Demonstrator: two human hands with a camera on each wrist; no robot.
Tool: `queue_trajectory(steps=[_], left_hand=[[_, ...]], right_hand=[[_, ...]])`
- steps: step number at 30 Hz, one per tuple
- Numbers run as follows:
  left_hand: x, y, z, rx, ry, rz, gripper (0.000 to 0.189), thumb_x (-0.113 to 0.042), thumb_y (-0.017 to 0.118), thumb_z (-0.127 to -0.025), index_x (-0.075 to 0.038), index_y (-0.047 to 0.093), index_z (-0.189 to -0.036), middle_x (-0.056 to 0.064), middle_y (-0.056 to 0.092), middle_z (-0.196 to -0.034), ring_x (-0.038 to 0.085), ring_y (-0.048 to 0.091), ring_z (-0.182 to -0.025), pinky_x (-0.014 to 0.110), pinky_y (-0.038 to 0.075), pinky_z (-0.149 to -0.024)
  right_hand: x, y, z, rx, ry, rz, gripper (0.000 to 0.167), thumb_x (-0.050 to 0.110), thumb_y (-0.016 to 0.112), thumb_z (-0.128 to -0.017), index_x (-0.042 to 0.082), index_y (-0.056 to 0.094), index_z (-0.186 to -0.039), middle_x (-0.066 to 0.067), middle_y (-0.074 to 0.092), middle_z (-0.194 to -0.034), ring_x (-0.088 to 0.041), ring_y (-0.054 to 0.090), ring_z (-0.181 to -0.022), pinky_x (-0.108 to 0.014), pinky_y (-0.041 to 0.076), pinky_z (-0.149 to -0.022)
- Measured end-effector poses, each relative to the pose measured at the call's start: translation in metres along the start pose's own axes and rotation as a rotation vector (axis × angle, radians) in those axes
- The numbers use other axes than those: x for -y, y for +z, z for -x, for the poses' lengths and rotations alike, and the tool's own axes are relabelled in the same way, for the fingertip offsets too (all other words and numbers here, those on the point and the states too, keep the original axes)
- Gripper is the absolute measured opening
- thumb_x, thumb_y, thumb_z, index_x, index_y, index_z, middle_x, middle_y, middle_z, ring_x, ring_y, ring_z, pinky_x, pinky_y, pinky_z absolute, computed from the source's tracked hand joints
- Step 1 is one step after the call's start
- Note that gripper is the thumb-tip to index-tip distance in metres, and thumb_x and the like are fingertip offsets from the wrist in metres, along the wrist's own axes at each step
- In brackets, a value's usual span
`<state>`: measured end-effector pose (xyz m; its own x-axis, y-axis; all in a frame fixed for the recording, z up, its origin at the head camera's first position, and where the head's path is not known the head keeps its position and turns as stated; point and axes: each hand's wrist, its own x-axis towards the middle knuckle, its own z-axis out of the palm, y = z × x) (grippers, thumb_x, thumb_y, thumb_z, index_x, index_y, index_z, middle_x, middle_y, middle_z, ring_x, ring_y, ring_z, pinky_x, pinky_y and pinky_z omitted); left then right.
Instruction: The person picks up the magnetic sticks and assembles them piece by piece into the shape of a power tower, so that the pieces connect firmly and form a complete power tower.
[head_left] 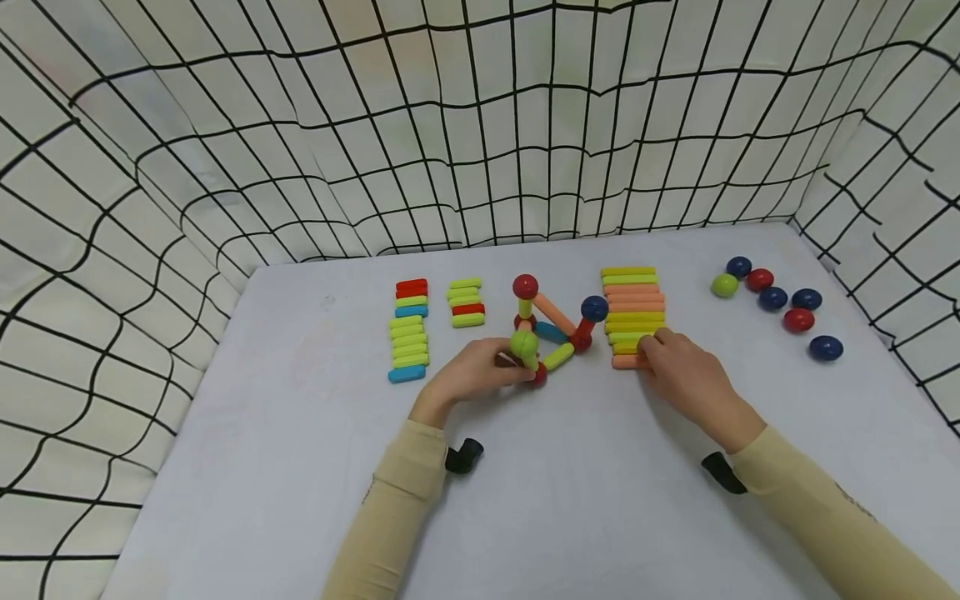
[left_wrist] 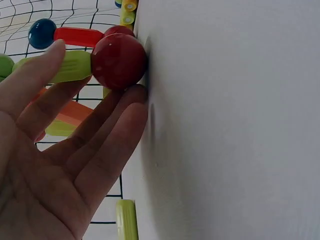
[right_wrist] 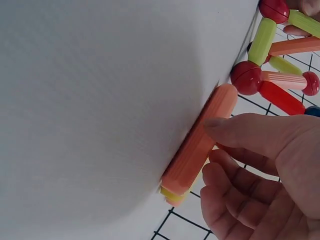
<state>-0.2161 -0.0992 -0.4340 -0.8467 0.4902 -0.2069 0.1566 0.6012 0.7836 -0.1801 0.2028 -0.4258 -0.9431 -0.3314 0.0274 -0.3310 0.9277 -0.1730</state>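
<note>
Head view: one ball-and-rod frame [head_left: 552, 332], centre of the white table [head_left: 525, 517]; left hand [head_left: 480, 371] pinches its light-green rod [left_wrist: 77, 66]. Right hand [head_left: 686, 379] pinches the nearest salmon rod [right_wrist: 200, 145] of the row [head_left: 635, 317] just right. Short rods [head_left: 408, 340], two columns, left; seven loose balls [head_left: 772, 298], far right.

The left hand [head_left: 480, 371] pinches the near-left corner of the toy frame [head_left: 552, 332]. Right of it, the right hand [head_left: 690, 375] pinches, thumb straight, lower fingers curled.
</note>
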Motion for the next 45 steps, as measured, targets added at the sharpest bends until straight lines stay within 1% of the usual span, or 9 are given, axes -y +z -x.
queue_trajectory(steps=[5, 8, 10, 13, 17, 21, 30, 38, 45], left_hand=[[-0.001, 0.000, 0.000, 0.028, 0.028, 0.017, 0.026, -0.027, 0.068, -0.093, -0.010, 0.066, -0.113, 0.004, 0.065, -0.105, 0.019, 0.065, -0.085, 0.028, 0.055, -0.075], [-0.002, 0.002, 0.000, 0.022, 0.039, 0.033, 0.025, -0.025, 0.068, -0.093, -0.009, 0.065, -0.112, 0.005, 0.065, -0.104, 0.020, 0.065, -0.083, 0.028, 0.055, -0.073], [-0.003, 0.003, 0.000, 0.015, 0.044, 0.041, 0.024, -0.024, 0.069, -0.093, -0.009, 0.066, -0.111, 0.005, 0.065, -0.103, 0.021, 0.065, -0.084, 0.029, 0.056, -0.073], [-0.004, 0.004, 0.001, 0.005, 0.050, 0.050, 0.023, -0.023, 0.069, -0.093, -0.009, 0.066, -0.110, 0.005, 0.064, -0.101, 0.022, 0.065, -0.086, 0.029, 0.056, -0.072], [-0.003, 0.005, 0.000, -0.005, 0.061, 0.057, 0.023, -0.023, 0.070, -0.092, -0.008, 0.066, -0.110, 0.004, 0.064, -0.100, 0.022, 0.064, -0.086, 0.028, 0.057, -0.071], [-0.003, 0.007, 0.000, -0.016, 0.072, 0.067, 0.022, -0.021, 0.071, -0.091, -0.008, 0.066, -0.108, 0.005, 0.065, -0.098, 0.023, 0.065, -0.083, 0.029, 0.057, -0.069], [-0.002, 0.006, -0.001, 0.001, 0.096, 0.054, 0.024, -0.016, 0.072, -0.090, -0.007, 0.064, -0.111, 0.007, 0.065, -0.098, 0.019, 0.066, -0.080, 0.027, 0.056, -0.069], [-0.002, 0.008, -0.002, -0.003, 0.109, 0.022, 0.025, -0.013, 0.071, -0.090, -0.006, 0.064, -0.113, 0.006, 0.065, -0.097, 0.017, 0.064, -0.081, 0.025, 0.055, -0.070], [-0.003, 0.008, -0.001, 0.026, 0.079, 0.028, 0.026, -0.015, 0.070, -0.091, -0.007, 0.063, -0.115, 0.006, 0.065, -0.100, 0.021, 0.066, -0.080, 0.026, 0.055, -0.071]], right_hand=[[-0.001, 0.003, -0.002, 0.023, -0.041, 0.030, 0.020, 0.007, 0.077, -0.083, 0.001, 0.061, -0.095, -0.008, 0.052, -0.084, -0.025, 0.050, -0.075, -0.035, 0.051, -0.061], [0.003, 0.003, -0.004, 0.015, -0.086, -0.031, 0.022, 0.008, 0.076, -0.084, 0.002, 0.061, -0.098, -0.007, 0.055, -0.084, -0.023, 0.052, -0.076, -0.036, 0.053, -0.065], [0.008, 0.003, -0.006, 0.009, -0.101, -0.164, 0.022, 0.009, 0.074, -0.087, 0.002, 0.064, -0.104, -0.006, 0.058, -0.086, -0.022, 0.054, -0.077, -0.036, 0.053, -0.067], [0.018, 0.005, -0.010, 0.025, -0.074, -0.457, 0.029, 0.015, 0.069, -0.091, 0.000, 0.065, -0.116, -0.005, 0.063, -0.091, -0.019, 0.057, -0.081, -0.033, 0.053, -0.071], [0.033, 0.010, -0.015, 0.103, 0.065, -0.841, 0.041, 0.028, 0.064, -0.096, -0.001, 0.060, -0.125, -0.008, 0.067, -0.099, -0.022, 0.062, -0.089, -0.035, 0.055, -0.079], [0.044, 0.014, -0.022, 0.116, 0.189, -1.030, 0.048, 0.037, 0.061, -0.097, 0.001, 0.057, -0.130, -0.012, 0.067, -0.109, -0.025, 0.064, -0.096, -0.039, 0.054, -0.088], [0.054, 0.021, -0.033, 0.041, 0.285, -1.045, 0.047, 0.040, 0.060, -0.097, 0.004, 0.060, -0.127, -0.012, 0.066, -0.112, -0.024, 0.060, -0.098, -0.036, 0.051, -0.088], [0.059, 0.025, -0.038, 0.009, 0.256, -1.044, 0.045, 0.034, 0.062, -0.097, 0.003, 0.059, -0.129, -0.012, 0.064, -0.120, -0.024, 0.061, -0.102, -0.036, 0.053, -0.089], [0.057, 0.025, -0.037, 0.022, 0.265, -0.999, 0.044, 0.037, 0.061, -0.097, 0.005, 0.061, -0.127, -0.011, 0.065, -0.114, -0.025, 0.060, -0.098, -0.037, 0.053, -0.085]])
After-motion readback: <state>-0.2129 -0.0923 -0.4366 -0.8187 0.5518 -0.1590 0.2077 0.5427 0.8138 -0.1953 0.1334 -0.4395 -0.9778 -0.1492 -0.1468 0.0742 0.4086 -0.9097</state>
